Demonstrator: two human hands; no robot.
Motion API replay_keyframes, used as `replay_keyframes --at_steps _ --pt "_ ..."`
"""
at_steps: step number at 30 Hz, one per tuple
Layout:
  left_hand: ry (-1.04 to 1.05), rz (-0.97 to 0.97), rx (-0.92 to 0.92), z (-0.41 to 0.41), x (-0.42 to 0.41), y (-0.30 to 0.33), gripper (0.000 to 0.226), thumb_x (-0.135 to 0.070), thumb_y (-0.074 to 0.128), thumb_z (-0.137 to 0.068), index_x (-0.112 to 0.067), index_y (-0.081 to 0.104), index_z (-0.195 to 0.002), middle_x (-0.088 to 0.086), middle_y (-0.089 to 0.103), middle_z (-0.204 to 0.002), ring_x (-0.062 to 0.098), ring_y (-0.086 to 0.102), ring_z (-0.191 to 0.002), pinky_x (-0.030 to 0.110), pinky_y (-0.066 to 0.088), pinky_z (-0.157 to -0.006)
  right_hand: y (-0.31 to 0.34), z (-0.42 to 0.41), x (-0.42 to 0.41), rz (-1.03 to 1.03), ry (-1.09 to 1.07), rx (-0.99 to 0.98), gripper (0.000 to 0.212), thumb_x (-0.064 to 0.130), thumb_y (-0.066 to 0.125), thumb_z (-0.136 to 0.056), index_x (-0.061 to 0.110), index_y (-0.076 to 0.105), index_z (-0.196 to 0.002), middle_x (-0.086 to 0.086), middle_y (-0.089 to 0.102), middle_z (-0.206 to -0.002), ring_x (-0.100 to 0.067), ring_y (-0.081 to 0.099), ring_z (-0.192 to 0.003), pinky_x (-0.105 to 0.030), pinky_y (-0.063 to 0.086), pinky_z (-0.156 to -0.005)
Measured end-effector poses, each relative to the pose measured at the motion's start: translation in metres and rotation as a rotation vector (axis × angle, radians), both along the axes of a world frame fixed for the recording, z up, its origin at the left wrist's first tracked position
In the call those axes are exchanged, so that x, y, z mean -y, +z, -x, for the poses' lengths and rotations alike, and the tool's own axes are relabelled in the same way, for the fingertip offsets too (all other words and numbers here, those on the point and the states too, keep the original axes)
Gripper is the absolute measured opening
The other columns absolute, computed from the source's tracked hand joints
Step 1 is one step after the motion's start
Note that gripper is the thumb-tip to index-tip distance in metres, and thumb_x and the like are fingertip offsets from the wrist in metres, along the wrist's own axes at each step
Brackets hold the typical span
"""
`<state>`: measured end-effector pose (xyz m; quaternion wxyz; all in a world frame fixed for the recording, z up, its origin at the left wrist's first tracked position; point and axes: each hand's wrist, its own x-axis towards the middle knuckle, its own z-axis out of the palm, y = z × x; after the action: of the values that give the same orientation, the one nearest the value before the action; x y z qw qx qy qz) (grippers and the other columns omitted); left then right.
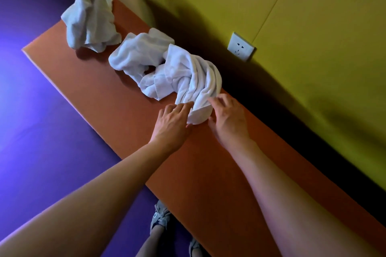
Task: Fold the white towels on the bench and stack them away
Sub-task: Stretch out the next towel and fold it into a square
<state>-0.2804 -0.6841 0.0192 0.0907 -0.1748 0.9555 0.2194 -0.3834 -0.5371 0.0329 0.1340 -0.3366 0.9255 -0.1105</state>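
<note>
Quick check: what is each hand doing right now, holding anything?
Left hand: open, fingertips touching the nearest white towel.
Right hand: fingers on the same towel; grip cannot be told.

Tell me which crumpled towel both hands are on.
The near towel: the left hand and right hand touch its near end. The far towel lies alone, untouched.
</note>
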Motion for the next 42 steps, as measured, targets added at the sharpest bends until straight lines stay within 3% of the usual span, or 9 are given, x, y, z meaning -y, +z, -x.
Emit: replay_keyframes --at_steps 8,12,15,21,24,28,33,38,42 --pt "-0.112 -0.039 -0.025 0.017 0.018 -0.021 0.021 -0.03 0.058 -0.098 -0.025 0.059 -0.118 -0.002 0.061 -0.119 0.026 0.049 -0.116 0.04 0.037 -0.096 -0.026 0.009 0.01 -0.046 0.061 -0.122 0.026 0.027 0.056 -0.097 0.02 0.062 -0.121 0.0 0.058 -0.133 -0.023 0.048 -0.129 -0.038 0.029 -0.113" --pt "-0.138 -0.169 -0.162 0.006 0.021 -0.001 0.008 -0.02 0.048 -0.101 -0.013 0.049 -0.105 -0.001 0.057 -0.081 0.031 0.056 -0.084 0.035 0.032 -0.073 -0.01 -0.003 -0.003 0.087 0.112 -0.148 0.018 0.029 0.051 -0.102 0.017 0.06 -0.112 -0.001 0.067 -0.112 -0.021 0.058 -0.119 -0.043 0.024 -0.121" --pt "-0.237 -0.184 -0.196 -0.009 0.027 0.021 0.015 -0.028 0.054 -0.098 -0.016 0.05 -0.105 -0.01 0.046 -0.08 0.025 0.048 -0.077 0.035 0.033 -0.072 0.01 -0.018 -0.017 0.138 0.133 -0.132 0.015 0.03 0.048 -0.106 0.019 0.058 -0.107 0.001 0.068 -0.095 -0.021 0.065 -0.099 -0.039 0.034 -0.116" --pt "-0.52 -0.116 0.059 -0.024 0.043 0.069 0.037 -0.054 0.066 -0.08 -0.023 0.058 -0.098 -0.004 0.057 -0.088 0.022 0.046 -0.084 0.04 0.043 -0.076 0.061 -0.06 -0.043 0.167 0.108 -0.126 0.025 0.034 0.043 -0.108 0.017 0.061 -0.109 -0.002 0.071 -0.101 -0.023 0.068 -0.1 -0.036 0.044 -0.108" --pt "-0.511 -0.192 0.017 -0.029 0.042 0.094 0.031 -0.047 0.068 -0.085 -0.027 0.043 -0.085 -0.007 0.047 -0.07 0.025 0.046 -0.071 0.034 0.034 -0.06 0.087 -0.076 -0.056 0.222 0.022 -0.076 0.019 0.032 0.05 -0.105 0.015 0.059 -0.101 0.002 0.064 -0.088 -0.02 0.066 -0.083 -0.022 0.049 -0.08" --pt "-0.423 -0.157 -0.133 -0.035 0.037 0.13 0.034 -0.04 0.077 -0.079 -0.014 0.056 -0.079 -0.003 0.046 -0.06 0.031 0.041 -0.06 0.032 0.031 -0.049 0.125 -0.083 -0.074 0.25 -0.048 0.12 0.031 0.057 0.058 -0.094 0.027 0.053 -0.091 0.017 0.052 -0.071 -0.001 0.053 -0.058 -0.008 0.032 -0.048" --pt "-0.465 -0.062 -0.269 -0.04 0.026 0.17 0.035 -0.044 0.074 -0.075 -0.011 0.061 -0.074 0.002 0.049 -0.058 0.039 0.051 -0.059 0.032 0.031 -0.055 0.144 -0.09 -0.102 -0.188 -0.107 0.457 0.034 0.056 0.072 -0.082 0.023 0.064 -0.082 0.006 0.065 -0.071 -0.016 0.064 -0.061 -0.023 0.038 -0.047" --pt "-0.692 0.034 0.0 -0.041 0.002 0.199 0.037 -0.056 0.066 -0.082 -0.021 0.065 -0.095 0.005 0.066 -0.087 0.036 0.06 -0.085 0.036 0.041 -0.063 0.154 -0.103 -0.141 -0.408 -0.22 0.55 0.041 0.055 0.078 -0.076 0.025 0.055 -0.092 0.008 0.063 -0.079 -0.012 0.061 -0.068 -0.028 0.041 -0.054" --pt "-0.651 0.056 -0.032 -0.053 0.0 0.217 0.03 -0.05 0.065 -0.086 -0.029 0.043 -0.08 0.005 0.058 -0.077 0.039 0.061 -0.081 0.036 0.036 -0.058 0.16 -0.122 -0.177 -0.54 -0.229 0.501 0.053 0.056 0.082 -0.071 0.025 0.058 -0.107 0.008 0.059 -0.086 -0.017 0.058 -0.082 -0.034 0.049 -0.078"
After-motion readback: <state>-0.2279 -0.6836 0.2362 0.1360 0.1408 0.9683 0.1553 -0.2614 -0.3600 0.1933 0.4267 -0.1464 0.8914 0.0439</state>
